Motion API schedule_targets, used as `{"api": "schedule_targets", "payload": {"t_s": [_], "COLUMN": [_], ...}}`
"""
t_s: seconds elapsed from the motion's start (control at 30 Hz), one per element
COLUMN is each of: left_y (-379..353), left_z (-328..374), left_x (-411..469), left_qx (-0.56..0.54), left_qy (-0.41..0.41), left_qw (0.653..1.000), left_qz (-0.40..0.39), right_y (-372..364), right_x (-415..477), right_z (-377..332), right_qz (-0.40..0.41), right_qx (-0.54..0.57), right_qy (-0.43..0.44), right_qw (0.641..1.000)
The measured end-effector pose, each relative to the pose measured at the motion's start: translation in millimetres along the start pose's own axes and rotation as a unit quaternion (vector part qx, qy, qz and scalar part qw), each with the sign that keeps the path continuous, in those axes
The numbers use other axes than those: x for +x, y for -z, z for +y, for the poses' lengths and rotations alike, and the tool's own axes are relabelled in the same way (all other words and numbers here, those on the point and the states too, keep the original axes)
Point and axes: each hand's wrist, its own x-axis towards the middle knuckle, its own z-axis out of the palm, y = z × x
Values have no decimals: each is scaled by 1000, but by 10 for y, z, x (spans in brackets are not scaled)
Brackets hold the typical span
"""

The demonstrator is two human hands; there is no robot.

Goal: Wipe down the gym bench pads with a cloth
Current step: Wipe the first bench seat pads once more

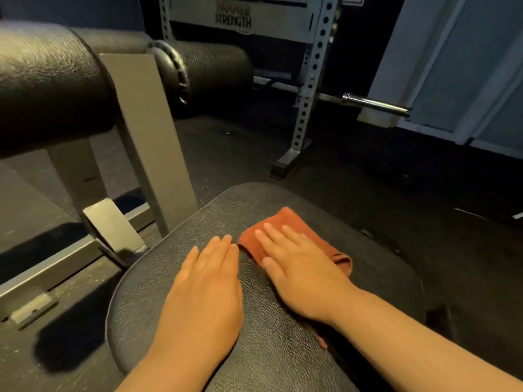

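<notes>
The right hand (pixel 300 267) is lying flat on the rust-orange cloth (pixel 294 219), fingers straight and close together, palm pressing it down, nothing gripped or pinched. The cloth is sitting on the black seat pad (pixel 263 360), towards its far right part, with one corner poking out beyond the fingertips and a folded edge showing to the right of the wrist. The left hand (pixel 206 278) is resting flat on the bare vinyl just beside the cloth, fingers straight and together, holding nothing; whether its fingertips are touching the cloth's near corner, I cannot tell. Both forearms are reaching in from the bottom edge. Up on the left, two black roller pads (pixel 42 80) are sitting on a grey steel frame (pixel 150 137), well apart from the cloth. Farther back, a perforated rack upright (pixel 311 80) is standing on the dark rubber floor (pixel 368 179), and a chrome barbell sleeve (pixel 376 104) is jutting out to its right.
</notes>
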Motion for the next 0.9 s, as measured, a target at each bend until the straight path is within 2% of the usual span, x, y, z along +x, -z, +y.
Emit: {"api": "schedule_targets", "payload": {"t_s": [0.07, 0.1, 0.17, 0.23, 0.3, 0.37, 0.43, 0.5, 0.53, 0.63, 0.67, 0.7, 0.8, 0.87, 0.9], "left_y": [-48, -68, -81, -80, -57, -48, -60, -63, -66, -63, -59, -49, -46, -32, -27], "left_z": [-28, -39, -42, -36, -45, -53, -69, -89, -96, -91, -86, -78, -105, -121, -119], "left_x": [8, 15, 27, 36, 46, 51, 57, 69, 78, 87, 89, 89, 75, 65, 54], "left_qx": [17, 20, 29, 40, 40, 36, 36, 40, 44, 60, 61, 62, 68, 58, 50], "left_qy": [21, 31, 38, 37, 38, 35, 35, 37, 38, 41, 40, 41, 33, 31, 33], "left_qw": [999, 999, 998, 998, 998, 999, 999, 998, 998, 997, 997, 997, 997, 998, 998], "left_qz": [25, 28, 27, 29, 21, 18, 20, 26, 28, 23, 20, 15, 18, 23, 30], "right_y": [45, 87, 127, 98, 17, -20, 53, 198, 239, 297, 268, 215, 85, 111, 152], "right_x": [-4, 101, 427, 771, 1054, 1208, 1218, 1196, 1235, 1345, 1330, 1279, 924, 596, 440], "right_z": [-133, -12, 355, 625, 554, 230, -33, -14, 115, 509, 489, 375, -35, 35, 180], "right_qz": [13, 11, 8, 45, 29, 19, 12, 11, 6, 37, 50, 56, 41, 42, 51], "right_qx": [27, 33, 23, -3, -36, -13, 2, 8, 15, 7, -4, -16, 21, 34, 32], "right_qy": [95, 103, 61, -36, -79, -37, 43, 87, 68, -123, -160, -157, -32, 15, 6], "right_qw": [995, 994, 998, 998, 996, 999, 999, 996, 998, 992, 986, 986, 998, 998, 998]}}
